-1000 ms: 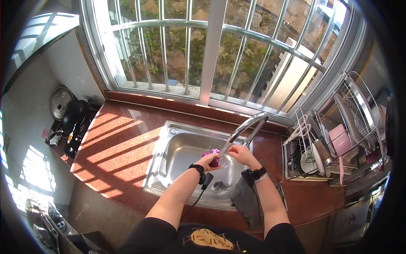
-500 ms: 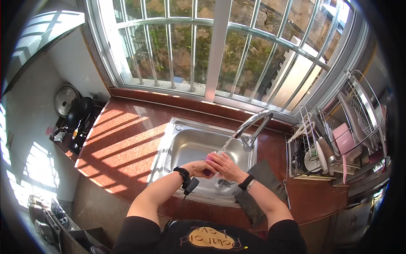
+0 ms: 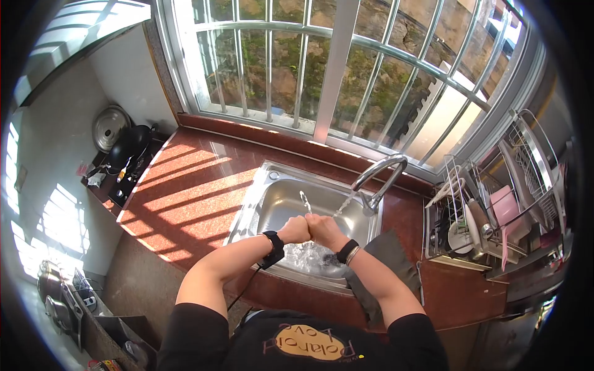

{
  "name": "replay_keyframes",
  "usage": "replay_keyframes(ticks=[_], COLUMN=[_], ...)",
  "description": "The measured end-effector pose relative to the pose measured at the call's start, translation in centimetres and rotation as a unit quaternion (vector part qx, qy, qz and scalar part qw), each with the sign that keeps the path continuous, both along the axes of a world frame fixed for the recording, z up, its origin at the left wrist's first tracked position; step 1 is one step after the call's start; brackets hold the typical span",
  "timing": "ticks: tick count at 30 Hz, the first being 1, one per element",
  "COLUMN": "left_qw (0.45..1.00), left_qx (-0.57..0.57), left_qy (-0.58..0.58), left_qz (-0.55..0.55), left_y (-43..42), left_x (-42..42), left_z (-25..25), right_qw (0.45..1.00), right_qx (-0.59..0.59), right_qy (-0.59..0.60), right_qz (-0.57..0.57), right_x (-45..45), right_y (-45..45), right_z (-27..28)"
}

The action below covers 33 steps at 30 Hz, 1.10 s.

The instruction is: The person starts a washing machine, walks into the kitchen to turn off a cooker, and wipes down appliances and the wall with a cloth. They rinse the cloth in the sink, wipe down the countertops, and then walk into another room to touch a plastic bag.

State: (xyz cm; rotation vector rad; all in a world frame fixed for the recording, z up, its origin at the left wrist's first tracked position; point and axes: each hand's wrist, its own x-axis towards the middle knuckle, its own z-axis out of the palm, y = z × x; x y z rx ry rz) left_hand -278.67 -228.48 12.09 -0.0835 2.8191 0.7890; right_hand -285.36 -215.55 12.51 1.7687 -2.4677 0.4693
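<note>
Running water is poured from the curved faucet into the steel sink, its lower end seen just beyond the right hand. By that hand, the left hand is met over the middle of the basin. Both hands are closed into fists pressed side by side; whatever may be gripped inside is hidden, so it cannot be told. A thin whitish streak, apparently water, is seen rising just beyond them, and the near part of the basin is covered by churned splashes.

A dark band is worn on each wrist. At the sink's near right corner, a dark grey cloth is draped over the edge. To the left, the red countertop is striped by sunlight and shadow. Farther left, a black pan is set near a metal lid. On the right, a pink board is held among utensils in a wire rack.
</note>
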Motion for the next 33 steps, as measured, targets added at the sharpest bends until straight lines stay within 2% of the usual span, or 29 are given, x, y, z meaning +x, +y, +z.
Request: replay_keyframes(ticks=[1, 2, 4, 5, 7, 9, 13, 15, 17, 18, 19, 20, 21, 22, 24, 25, 26, 28, 29, 30, 32, 33], left_qw=[0.997, 0.997, 0.997, 0.995, 0.991, 0.974, 0.957, 0.946, 0.923, 0.927, 0.934, 0.951, 0.945, 0.936, 0.92, 0.9, 0.894, 0.904, 0.901, 0.843, 0.706, 0.648], left_qx=[0.004, 0.004, -0.044, -0.056, -0.087, -0.144, -0.181, -0.202, -0.22, -0.214, -0.163, -0.041, 0.055, 0.145, 0.282, 0.328, 0.343, 0.258, 0.323, 0.443, 0.604, 0.644], left_qy=[-0.044, -0.044, 0.032, 0.078, 0.103, 0.172, 0.221, 0.252, 0.315, 0.303, 0.291, 0.255, 0.244, 0.214, 0.177, 0.228, 0.24, 0.296, 0.219, 0.23, 0.254, 0.266], left_qz=[0.068, 0.07, 0.049, 0.024, 0.026, 0.003, -0.043, -0.034, 0.02, 0.062, 0.127, 0.172, 0.211, 0.239, 0.205, 0.173, 0.158, 0.167, 0.188, 0.201, 0.27, 0.308], left_y=[0.2, 0.2, 0.2, 0.4, 0.2, 0.1, -0.6, -0.8, -0.9, -0.8, -0.5, -0.2, -0.1, -0.6, -2.3, -3.0, -4.3, -7.2, -9.2, -10.9, -15.2, -18.2], left_x=[-0.1, 0.1, 0.9, 1.5, 1.2, 1.1, 2.0, 2.7, 3.3, 3.8, 4.8, 6.3, 7.7, 7.1, 9.8, 11.0, 12.4, 17.4, 20.9, 23.6, 29.6, 32.8], left_z=[-0.6, -1.3, 0.0, 1.1, 0.8, 0.4, 0.2, -0.1, -0.9, -0.2, 1.1, 3.0, 4.3, 2.2, 3.7, 3.8, 3.7, 5.1, 6.4, 5.7, 5.0, 3.8], right_qw=[0.998, 0.998, 0.988, 0.988, 0.973, 0.969, 0.956, 0.947, 0.957, 0.915, 0.865, 0.823, 0.76, 0.733, 0.757, 0.771, 0.784, 0.809, 0.822, 0.835, 0.897, 0.84], right_qx=[0.005, 0.006, -0.012, -0.011, -0.01, -0.014, -0.022, -0.025, 0.008, -0.024, -0.076, -0.051, -0.089, -0.122, -0.205, -0.174, -0.146, -0.17, -0.165, -0.18, -0.156, -0.231], right_qy=[-0.059, -0.059, -0.14, -0.142, -0.205, -0.23, -0.282, -0.311, -0.286, -0.403, -0.495, -0.566, -0.644, -0.668, -0.62, -0.613, -0.603, -0.563, -0.545, -0.519, -0.407, -0.474], right_qz=[-0.032, -0.03, -0.067, -0.062, -0.107, -0.088, -0.074, -0.083, -0.042, -0.013, 0.014, -0.005, 0.032, 0.039, -0.023, -0.013, -0.006, 0.013, 0.034, 0.04, 0.074, 0.124], right_x=[0.1, 0.3, 0.9, 1.1, 1.2, 1.0, 1.2, 1.6, 1.3, 0.7, 1.3, 1.8, 1.7, 3.3, 6.6, 7.5, 8.3, 13.4, 15.7, 18.4, 22.0, 26.6], right_y=[-0.3, -0.3, -0.3, -0.4, -0.6, -0.7, -1.4, -1.9, -2.3, -2.4, -2.0, -1.5, -0.9, -0.3, -0.4, -1.2, -2.3, -5.5, -7.5, -9.8, -15.0, -18.5], right_z=[-0.7, -1.2, -1.3, -1.2, -1.0, -1.4, -2.2, -2.1, -1.7, -1.8, 0.0, 2.5, 3.1, 5.9, 8.4, 7.7, 7.2, 8.1, 8.6, 9.3, 8.1, 8.6])
